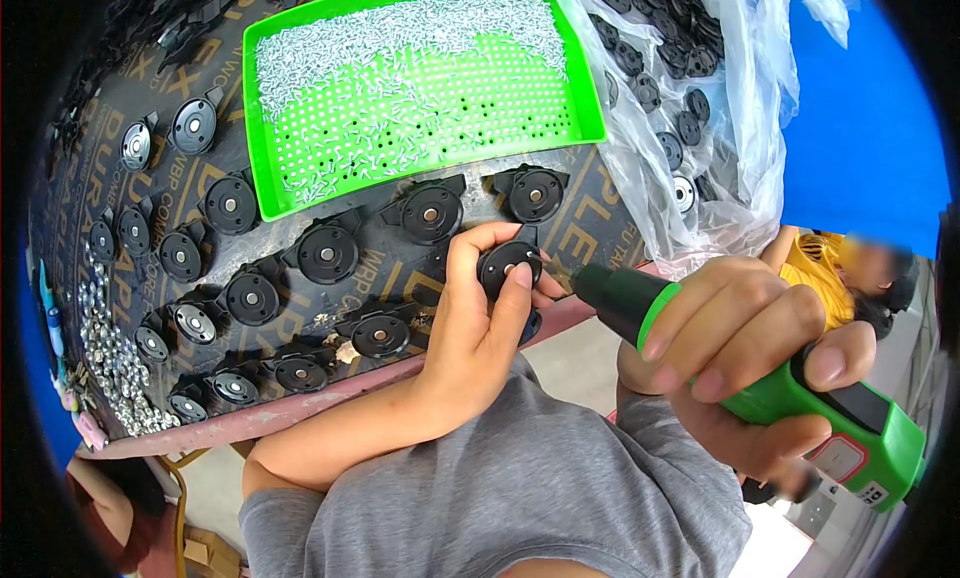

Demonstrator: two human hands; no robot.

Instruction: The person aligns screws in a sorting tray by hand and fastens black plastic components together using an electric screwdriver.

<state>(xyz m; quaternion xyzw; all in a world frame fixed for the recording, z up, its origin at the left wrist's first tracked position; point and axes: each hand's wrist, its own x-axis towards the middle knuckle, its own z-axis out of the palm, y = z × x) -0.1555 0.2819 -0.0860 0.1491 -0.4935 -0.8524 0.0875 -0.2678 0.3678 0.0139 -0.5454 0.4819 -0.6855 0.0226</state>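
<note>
A round black part point(496, 270) is being held between the thumb and fingers of the left hand point(485, 323), while a green and black power screwdriver point(850, 406) is being gripped by the right hand point(745, 338), its nose being pointed toward the part. Rows of similar black pieces point(252, 298) are being supported on the printed table point(392, 275), near a green tray point(585, 78) in which small silvery pieces point(400, 33) are being held, heaped thickest along the far side. Black discs point(697, 105) are being contained in clear plastic point(745, 88).
</note>
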